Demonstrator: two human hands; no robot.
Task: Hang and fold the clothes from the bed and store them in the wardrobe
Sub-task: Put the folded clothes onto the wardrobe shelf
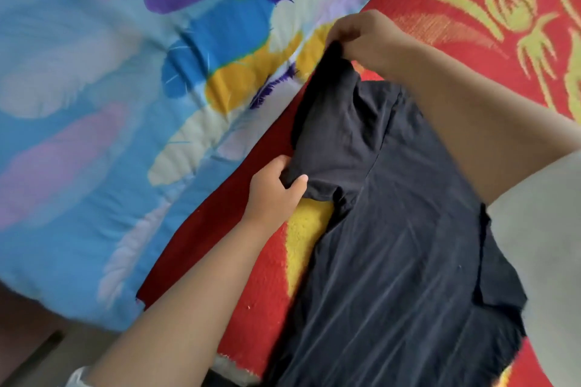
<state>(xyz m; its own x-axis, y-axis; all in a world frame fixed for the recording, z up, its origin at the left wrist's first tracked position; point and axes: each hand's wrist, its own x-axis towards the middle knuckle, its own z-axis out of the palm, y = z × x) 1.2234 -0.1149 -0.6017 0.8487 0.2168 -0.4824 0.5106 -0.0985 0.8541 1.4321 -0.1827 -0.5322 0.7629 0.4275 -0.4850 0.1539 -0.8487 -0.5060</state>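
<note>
A black T-shirt [393, 245] lies spread on the red and yellow blanket [261, 286] of the bed. One sleeve points up and to the left. My left hand [273, 192] pinches the lower edge of that sleeve between thumb and fingers. My right hand [361, 34] grips the sleeve's far corner and lifts it a little off the bed. My right forearm crosses over the shirt's upper right part and hides it.
A blue quilt [94, 104] with purple, yellow and white feather prints covers the left half of the bed and overlaps the blanket. The red blanket with a yellow-green pattern [503, 9] stretches to the upper right. Floor shows at the lower left corner.
</note>
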